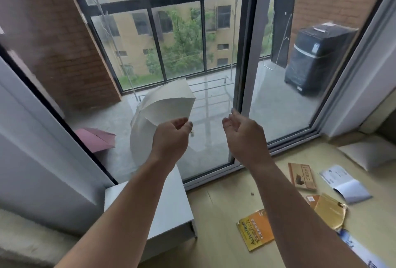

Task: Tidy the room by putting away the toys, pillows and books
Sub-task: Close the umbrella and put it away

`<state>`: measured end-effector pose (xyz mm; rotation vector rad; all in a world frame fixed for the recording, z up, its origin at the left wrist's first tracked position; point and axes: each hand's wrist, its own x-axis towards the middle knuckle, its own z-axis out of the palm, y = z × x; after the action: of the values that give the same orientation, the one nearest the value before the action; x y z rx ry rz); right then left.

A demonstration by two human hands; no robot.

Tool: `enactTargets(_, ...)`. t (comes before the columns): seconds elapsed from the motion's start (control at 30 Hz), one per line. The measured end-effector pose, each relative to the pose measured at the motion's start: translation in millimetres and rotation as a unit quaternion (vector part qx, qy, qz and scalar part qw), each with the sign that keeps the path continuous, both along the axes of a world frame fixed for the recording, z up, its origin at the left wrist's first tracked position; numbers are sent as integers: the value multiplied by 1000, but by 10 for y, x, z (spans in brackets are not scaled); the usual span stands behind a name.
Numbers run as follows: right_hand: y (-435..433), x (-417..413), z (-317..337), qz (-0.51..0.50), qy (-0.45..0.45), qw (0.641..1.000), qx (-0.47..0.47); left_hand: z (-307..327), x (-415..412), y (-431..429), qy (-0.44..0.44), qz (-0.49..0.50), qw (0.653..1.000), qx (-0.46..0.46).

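Head view, both bare forearms raised toward a sliding glass door. Left hand: fingers curled inward, thumb and fingertips close together near a tiny pale object at the fingertips; whether it is actually pinched cannot be told from the blur. Right hand: loosely open, palm turned leftward, fingers slightly bent, holding nothing. Behind the glass, on the balcony floor: an open white umbrella and, to its left, a pink umbrella; a dark wrapped appliance stands at the far right of the balcony. Inside, on the pale wooden floor, lower right: a yellow book lying flat nearest the viewer; an amber-covered book just right of it; a brown book closer to the door track; a white booklet lying open, face down, at right. A white pillow rests near the right wall. A white low cabinet stands beneath the left forearm, beside the door frame
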<state>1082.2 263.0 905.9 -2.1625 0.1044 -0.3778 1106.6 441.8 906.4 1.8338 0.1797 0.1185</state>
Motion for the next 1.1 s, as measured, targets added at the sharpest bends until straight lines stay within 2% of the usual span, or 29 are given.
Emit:
enactTargets(0.23,-675,-143,-307,-55,64,996,33,-355,139,-633,76,-70,995,13)
enactTargets(0.63,-1369,-188,-758,-179,129,974,44,-679,514,-1564,119,-215,967,67)
enactTargets(0.97,-1603,-386,-1027,-352,204,913,30,-954,882,-2348,126,-405,897,128)
enactTargets(1.1,-1613,-621,-1006,-434,200,877,48,-1026,808,-2678,143,-470,863,122)
